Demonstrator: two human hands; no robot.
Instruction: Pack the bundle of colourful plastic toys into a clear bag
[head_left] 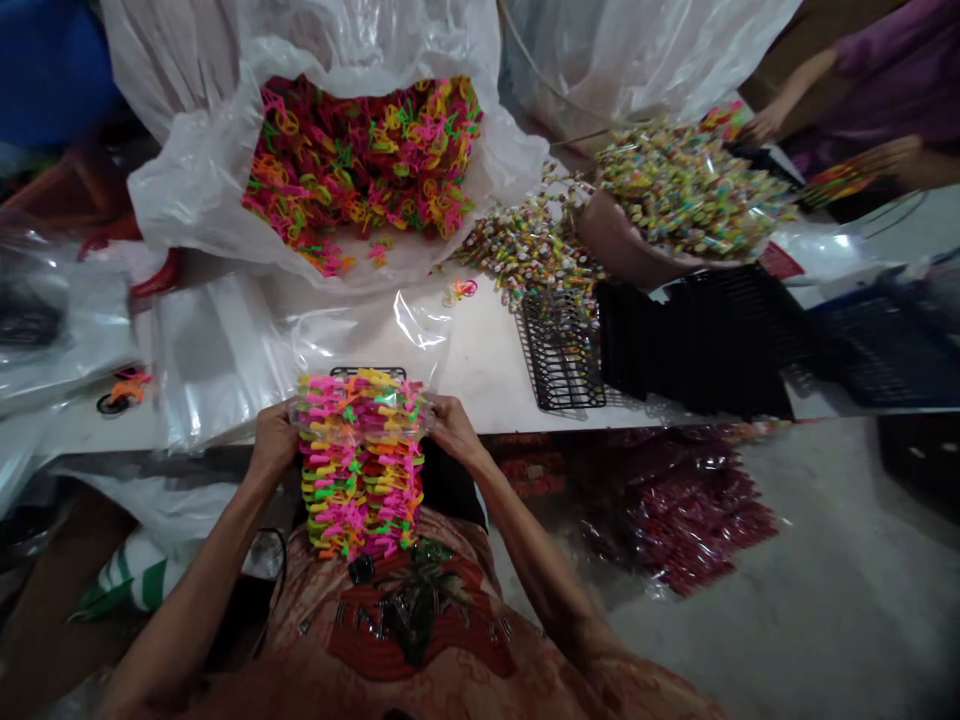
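Note:
A rack of small pink, yellow, green and orange plastic toys (360,490) stands against my body at the table's edge, its black frame (367,372) peeking out at the far end. Over that far part a clear plastic bag (390,335) is drawn, and it spreads onto the table. My left hand (276,437) is closed on the bag's edge at the left side of the rack. On the right side my right hand (454,428) pinches the same bag's edge. The fingertips of both hands are partly hidden.
Loose toys fill a big white plastic sack (172,190). Flat clear bags (217,350) lie left. To the right are a pile of wrapped candies (532,240), a heaped basin (622,240) and black racks (697,340). A co-worker's hand (889,160) holds toys.

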